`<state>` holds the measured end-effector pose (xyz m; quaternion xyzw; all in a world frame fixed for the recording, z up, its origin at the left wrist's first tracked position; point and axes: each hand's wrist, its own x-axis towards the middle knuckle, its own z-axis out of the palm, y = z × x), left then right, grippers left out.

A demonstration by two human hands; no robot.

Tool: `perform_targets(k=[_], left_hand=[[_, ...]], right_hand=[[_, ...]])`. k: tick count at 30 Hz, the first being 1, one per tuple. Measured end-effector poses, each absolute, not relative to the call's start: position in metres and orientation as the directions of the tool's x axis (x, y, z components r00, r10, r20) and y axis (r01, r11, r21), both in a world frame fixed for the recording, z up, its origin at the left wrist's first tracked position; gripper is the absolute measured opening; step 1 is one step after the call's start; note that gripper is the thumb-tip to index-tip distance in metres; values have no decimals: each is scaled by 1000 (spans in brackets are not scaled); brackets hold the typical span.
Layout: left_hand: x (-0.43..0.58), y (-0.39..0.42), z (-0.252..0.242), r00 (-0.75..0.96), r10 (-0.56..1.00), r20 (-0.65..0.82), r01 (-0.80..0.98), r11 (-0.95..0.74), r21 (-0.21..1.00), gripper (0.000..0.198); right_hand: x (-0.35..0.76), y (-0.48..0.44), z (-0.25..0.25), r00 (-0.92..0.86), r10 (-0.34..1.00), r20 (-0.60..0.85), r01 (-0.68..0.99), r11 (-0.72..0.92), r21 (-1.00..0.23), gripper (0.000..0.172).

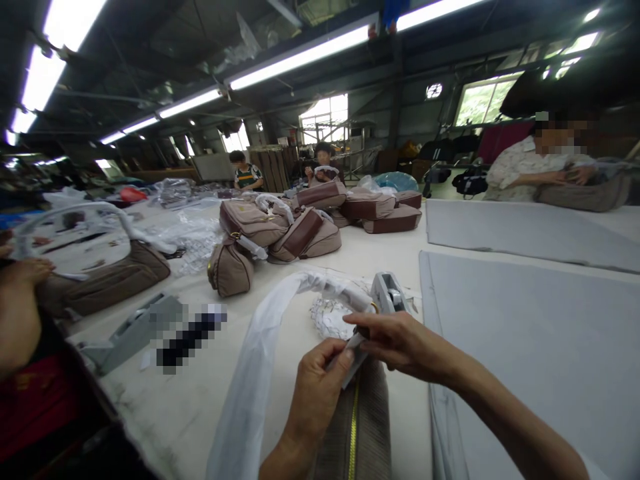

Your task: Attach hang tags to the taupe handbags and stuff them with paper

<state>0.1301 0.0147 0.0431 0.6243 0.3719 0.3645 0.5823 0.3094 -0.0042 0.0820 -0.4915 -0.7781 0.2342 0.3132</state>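
Note:
A taupe handbag (373, 413) with a yellow zipper (354, 427) lies right in front of me. Its long handle (260, 333), wrapped in white translucent sheet, arches up on the left and comes down at the bag's far end. There my left hand (320, 380) is closed, thumb and fingers pinching a piece of white wrapping paper (356, 341). My right hand (403, 340) meets it from the right, fingers bent around the same paper and index finger stretched over it. A gold ring (374, 307) shows just above. What lies under the fingers is partly hidden.
A grey tape dispenser (387, 292) stands just beyond my hands, a second dispenser (143, 330) to the left. Several brown bags (280, 223) are heaped mid-table. Grey sheets (530, 333) lie at right. A co-worker's arm (20, 307) is at left beside another bag (115, 280); other people sit farther back.

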Motion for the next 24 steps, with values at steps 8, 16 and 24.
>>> perform_targets(k=[8, 16, 24], left_hand=[[131, 12, 46, 416, 908, 48, 161, -125, 979, 23], [130, 11, 37, 350, 929, 118, 175, -189, 966, 26], [129, 11, 32, 309, 948, 77, 167, -134, 977, 22]], right_hand=[[313, 20, 111, -442, 879, -176, 678, 200, -707, 10], [314, 31, 116, -550, 762, -341, 672, 162, -722, 26], [317, 39, 107, -536, 800, -270, 571, 108, -814, 7]])
